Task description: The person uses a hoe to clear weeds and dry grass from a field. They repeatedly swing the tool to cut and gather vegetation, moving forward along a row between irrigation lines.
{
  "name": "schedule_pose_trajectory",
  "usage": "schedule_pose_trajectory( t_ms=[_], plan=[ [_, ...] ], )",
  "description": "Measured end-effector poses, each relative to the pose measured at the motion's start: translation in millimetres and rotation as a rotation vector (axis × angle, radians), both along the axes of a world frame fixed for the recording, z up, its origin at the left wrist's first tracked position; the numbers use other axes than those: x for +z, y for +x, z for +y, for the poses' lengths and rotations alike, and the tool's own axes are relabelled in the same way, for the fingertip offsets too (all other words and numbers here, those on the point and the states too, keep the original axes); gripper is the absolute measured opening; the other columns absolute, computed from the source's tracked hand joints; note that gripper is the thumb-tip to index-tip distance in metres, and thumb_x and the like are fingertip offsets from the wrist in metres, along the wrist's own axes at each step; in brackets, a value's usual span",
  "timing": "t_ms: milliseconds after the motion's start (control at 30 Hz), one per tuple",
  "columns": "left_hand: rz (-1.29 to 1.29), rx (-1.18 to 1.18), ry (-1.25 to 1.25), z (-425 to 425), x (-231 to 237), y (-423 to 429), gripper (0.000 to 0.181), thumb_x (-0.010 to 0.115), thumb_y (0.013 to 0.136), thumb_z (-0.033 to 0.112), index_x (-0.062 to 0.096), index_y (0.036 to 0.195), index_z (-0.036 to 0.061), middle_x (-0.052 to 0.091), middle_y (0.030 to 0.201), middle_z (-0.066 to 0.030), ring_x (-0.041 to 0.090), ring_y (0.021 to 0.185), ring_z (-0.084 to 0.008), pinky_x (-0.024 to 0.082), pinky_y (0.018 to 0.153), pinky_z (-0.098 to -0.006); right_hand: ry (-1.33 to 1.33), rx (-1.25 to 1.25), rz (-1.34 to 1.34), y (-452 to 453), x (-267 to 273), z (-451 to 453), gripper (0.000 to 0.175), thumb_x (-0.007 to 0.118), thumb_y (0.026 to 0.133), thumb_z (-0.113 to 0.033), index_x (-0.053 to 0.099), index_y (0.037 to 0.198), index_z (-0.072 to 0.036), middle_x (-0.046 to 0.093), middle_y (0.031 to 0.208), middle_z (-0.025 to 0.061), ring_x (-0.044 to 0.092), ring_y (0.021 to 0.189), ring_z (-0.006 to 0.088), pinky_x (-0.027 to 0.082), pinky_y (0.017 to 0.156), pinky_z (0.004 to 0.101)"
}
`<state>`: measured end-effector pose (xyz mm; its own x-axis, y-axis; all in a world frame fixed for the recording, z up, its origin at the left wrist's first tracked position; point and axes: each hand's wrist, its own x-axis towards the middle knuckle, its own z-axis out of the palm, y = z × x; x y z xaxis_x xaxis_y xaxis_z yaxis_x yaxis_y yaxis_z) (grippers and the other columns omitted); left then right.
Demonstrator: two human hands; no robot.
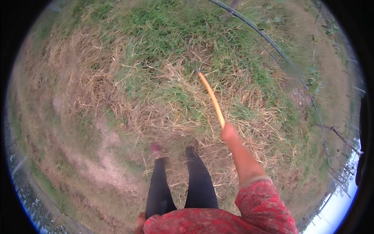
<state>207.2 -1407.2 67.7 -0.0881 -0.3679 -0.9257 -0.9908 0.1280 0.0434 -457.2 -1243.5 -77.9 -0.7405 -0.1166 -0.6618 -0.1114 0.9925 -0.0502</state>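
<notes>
My right hand (pixel 229 133) is closed around the near end of a curved-looking, light wooden tool handle (pixel 212 96). The handle reaches forward over cut grass, and its far end has a dark collar (pixel 197 70). Whatever head the tool has cannot be made out among the straw and grass. Under that end lies a mix of dry straw (pixel 175 73) and green grass (pixel 163 23). Part of my left hand or forearm (pixel 140 220) shows beside my left thigh at the bottom edge; its fingers cannot be made out.
A dark hose or pipe (pixel 270 41) with a thinner line beside it curves along the right. Leafy vine shoots (pixel 315 86) and a bare woody branch (pixel 340 134) stand near it. Bare soil (pixel 109 158) shows left of my feet, with my left shoe (pixel 155 147) partly blurred.
</notes>
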Motion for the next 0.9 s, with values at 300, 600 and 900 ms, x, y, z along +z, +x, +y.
schedule_pose_trajectory(
  t_ms=[300, 600, 900],
  plan=[
    [0.23, -0.308, 0.04, -54.8, -14.9, -32.8, 0.035, 0.055, 0.083, 0.036, 0.064, 0.1, 0.0069, 0.063, 0.097, -0.0242, 0.06, 0.093, -0.0428, 0.048, 0.08, -0.0501, 0.308, -0.241, -0.228, 254.8, 246.1, 199.8, 0.038, 0.064, 0.078, -0.025, 0.051, 0.106, -0.005, 0.064, 0.095, 0.0237, 0.063, 0.091, 0.0414, 0.05, 0.081, 0.0493],
    [0.518, -0.102, 0.033, -145.4, -77.1, -36.9, 0.033, 0.056, 0.086, 0.025, 0.065, 0.104, -0.001, 0.066, 0.1, -0.0177, 0.06, 0.1, -0.0353, 0.048, 0.085, -0.0417, -0.192, -0.629, 0.194, 306.4, 223.6, 128.7, 0.026, 0.064, 0.073, -0.018, 0.054, 0.088, 0.002, 0.063, 0.074, 0.0226, 0.064, 0.069, 0.0353, 0.051, 0.062, 0.0451],
    [0.432, 0.137, 0.073, -182.7, -15.6, -79.0, 0.034, 0.057, 0.087, 0.026, 0.066, 0.109, 0.0025, 0.067, 0.105, -0.0182, 0.061, 0.103, -0.0262, 0.045, 0.091, -0.0339, -0.723, -1.336, 0.445, 348.0, 253.2, 114.2, 0.019, 0.059, 0.076, -0.005, 0.044, 0.088, -0.005, 0.047, 0.059, 0.0031, 0.047, 0.041, 0.0129, 0.038, 0.035, 0.028]
  ],
)
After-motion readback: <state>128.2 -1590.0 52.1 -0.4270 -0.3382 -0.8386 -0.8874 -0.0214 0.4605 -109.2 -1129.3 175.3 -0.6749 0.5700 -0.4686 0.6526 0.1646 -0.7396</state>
